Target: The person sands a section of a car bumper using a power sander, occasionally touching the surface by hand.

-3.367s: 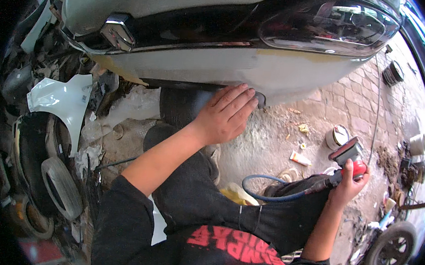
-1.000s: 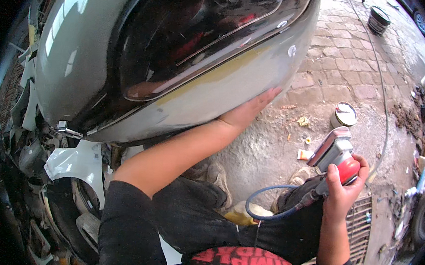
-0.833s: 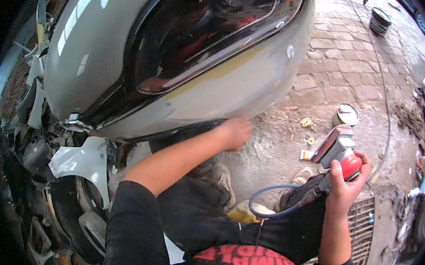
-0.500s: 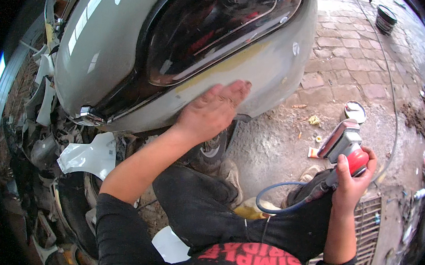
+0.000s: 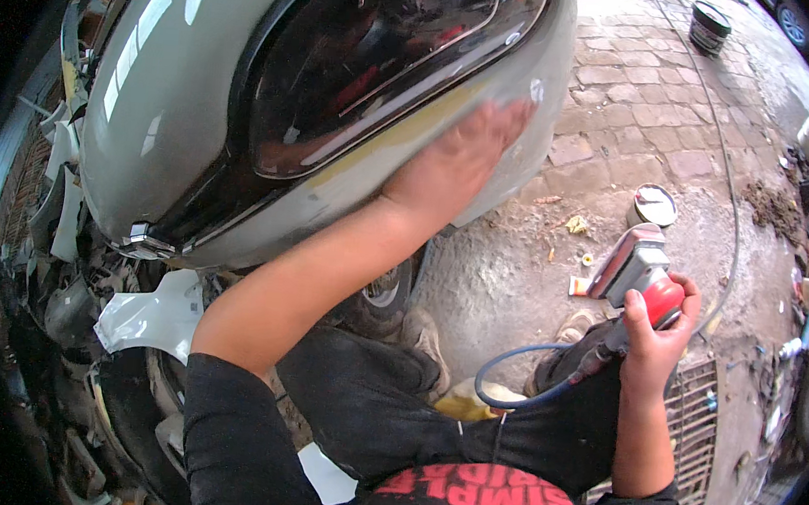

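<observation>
My left hand (image 5: 472,159) lies flat on the grey car body panel (image 5: 342,212), its fingers stretched out and a little blurred. Under and beside it runs a dull sanded area with a yellowish patch (image 5: 374,152), just below the dark rear window (image 5: 370,72). In my right hand (image 5: 657,331) is a pneumatic sander (image 5: 649,277) with a red top, held off to the right of the car by its body. Its flat pad faces up and to the left, away from the panel. A blue hose (image 5: 500,361) loops from its handle over my leg.
An open tin (image 5: 653,206) and a small orange-and-white tube (image 5: 578,286) are on the ground. A black bucket (image 5: 710,28) stands farther off on the paving. Broken car parts, including a white panel piece (image 5: 152,315), crowd the left. A metal grate (image 5: 692,427) lies at right.
My left hand has slid up and to the right along the panel. The view has shifted slightly, while my right hand keeps holding the sander.
</observation>
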A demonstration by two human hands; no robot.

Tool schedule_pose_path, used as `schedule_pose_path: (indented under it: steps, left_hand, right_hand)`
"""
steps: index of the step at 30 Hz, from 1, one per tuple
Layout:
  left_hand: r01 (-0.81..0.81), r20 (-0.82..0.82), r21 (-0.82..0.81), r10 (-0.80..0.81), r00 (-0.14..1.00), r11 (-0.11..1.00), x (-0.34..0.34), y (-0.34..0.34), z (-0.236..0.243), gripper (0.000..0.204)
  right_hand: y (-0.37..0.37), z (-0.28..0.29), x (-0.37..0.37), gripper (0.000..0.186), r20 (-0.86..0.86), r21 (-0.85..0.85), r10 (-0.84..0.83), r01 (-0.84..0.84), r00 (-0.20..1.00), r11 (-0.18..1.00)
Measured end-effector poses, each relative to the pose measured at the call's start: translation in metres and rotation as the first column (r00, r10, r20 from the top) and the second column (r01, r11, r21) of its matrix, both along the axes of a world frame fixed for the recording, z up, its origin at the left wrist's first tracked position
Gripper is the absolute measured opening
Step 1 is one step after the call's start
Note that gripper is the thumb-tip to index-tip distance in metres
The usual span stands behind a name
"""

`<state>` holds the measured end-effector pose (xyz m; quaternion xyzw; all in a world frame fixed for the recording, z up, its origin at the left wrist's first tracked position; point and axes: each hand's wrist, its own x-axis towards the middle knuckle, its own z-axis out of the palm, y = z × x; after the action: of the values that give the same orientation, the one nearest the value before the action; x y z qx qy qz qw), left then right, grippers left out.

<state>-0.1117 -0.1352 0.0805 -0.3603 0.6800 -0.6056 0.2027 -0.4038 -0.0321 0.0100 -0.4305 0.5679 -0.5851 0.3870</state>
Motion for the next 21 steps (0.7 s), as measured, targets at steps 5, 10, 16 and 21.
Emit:
schedule_pose_path:
  steps: [5, 10, 16, 21]
  left_hand:
    - [-0.012, -0.031, -0.024, 0.011, 0.999, 1.000, -0.017, -0.005, 0.017, 0.065]
    - [0.008, 0.039, 0.057, -0.011, 0.999, 0.998, 0.020, -0.013, -0.061, 0.065]
    - [-0.137, 0.309, 0.377, 0.016, 0.951, 0.916, 0.020, 0.034, -0.014, 0.068]
    - [0.002, -0.251, 0.279, 0.071, 0.965, 0.960, 0.057, 0.068, -0.005, 0.075]
  right_hand:
    - [-0.001, 0.000, -0.002, 0.058, 0.037, 0.032, 0.005, -0.006, 0.999, 0.999]
    - [-0.002, -0.003, 0.008, 0.058, 0.052, 0.029, 0.039, -0.040, 0.998, 0.999]
    - [-0.003, -0.005, 0.001, 0.057, 0.042, 0.004, 0.014, -0.014, 0.999, 1.000]
    - [-0.002, -0.005, 0.001, 0.058, 0.070, 0.028, 0.025, -0.027, 0.997, 0.999]
